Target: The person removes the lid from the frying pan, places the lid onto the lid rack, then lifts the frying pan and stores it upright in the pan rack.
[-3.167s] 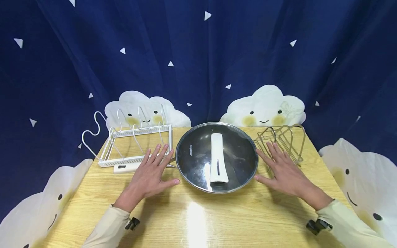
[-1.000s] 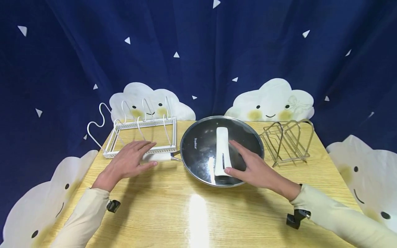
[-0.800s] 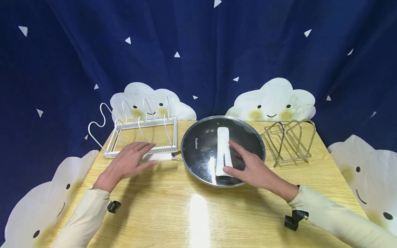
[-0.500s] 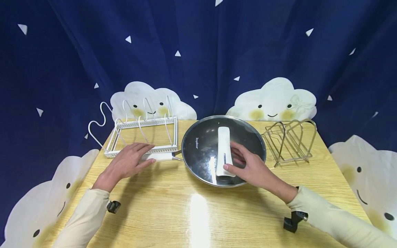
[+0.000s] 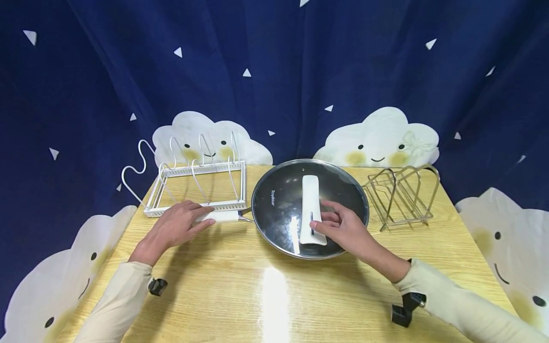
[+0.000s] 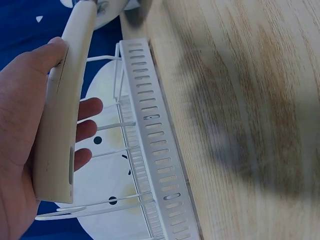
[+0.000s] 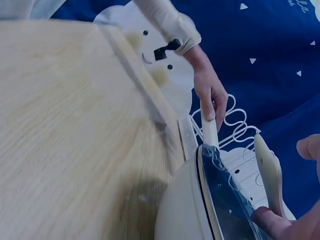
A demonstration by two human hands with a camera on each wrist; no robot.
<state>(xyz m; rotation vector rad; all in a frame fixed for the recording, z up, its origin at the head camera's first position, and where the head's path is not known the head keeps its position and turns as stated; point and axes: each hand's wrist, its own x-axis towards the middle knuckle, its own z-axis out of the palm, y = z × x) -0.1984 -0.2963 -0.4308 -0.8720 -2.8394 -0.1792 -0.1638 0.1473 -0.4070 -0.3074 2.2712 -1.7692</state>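
Note:
My left hand (image 5: 176,226) grips the white handle (image 5: 220,216) of a pan. In the left wrist view the handle (image 6: 65,105) lies in the palm, thumb on one side and fingertips curling out beyond the other. On the pan sits a dark glass lid (image 5: 274,224) with a metal rim and a long white lid handle (image 5: 310,195). My right hand (image 5: 349,233) is at the lid handle, fingers bent at its right edge and thumb over it. In the right wrist view a gap shows between the upper digit and the lid handle (image 7: 270,172); a lower fingertip is close beside it.
A white rack (image 5: 150,213) with upright wire loops stands behind my left hand. To the right of the pan stands a bronze-coloured wire rack (image 5: 403,220). All stand on a wooden table (image 5: 223,295) before a blue curtain (image 5: 274,71) with cloud shapes.
Both hands were spread beside the pan at first. The left has moved to the pan handle and taken hold. The right has moved over the lid handle, its fingers bending. The lid stays put.

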